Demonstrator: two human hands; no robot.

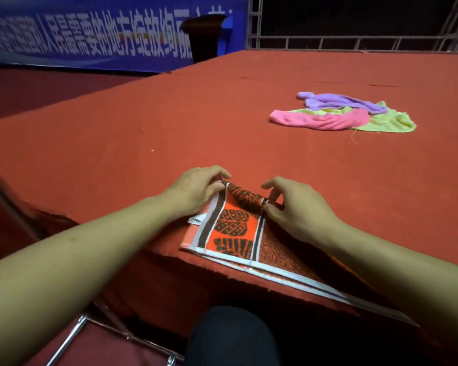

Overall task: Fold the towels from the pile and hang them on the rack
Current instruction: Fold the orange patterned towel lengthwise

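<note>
- Left hand (196, 190) pinches the far left end of the orange patterned towel (234, 233); thumb and fingers are curled round the rolled-up far edge.
- Right hand (294, 204) pinches the same roll at its right end, fingertips on the dark stripe, index finger lifted.
- That towel lies at the near edge of the table (169, 133), near side flat and slightly overhanging, far side turned over into a tight roll or fold between the hands. White label (195, 221) sticks out on the left.
- Judgement: first fold or roll of this towel is in progress, not finished.
- The pile (344, 114) sits well apart, far right on the table: purple towel (341, 100) on top, pink towel (320, 121) in front, yellow-green towel (386, 121) under them. All three are crumpled and unfolded.
- No folded towels visible anywhere.
- Chrome tubing (72, 336) at lower left may be the rack or a chair frame; cannot tell. Nothing hangs on it.
- Left to do, as I read it: finish this towel, hang it, then three more.
</note>
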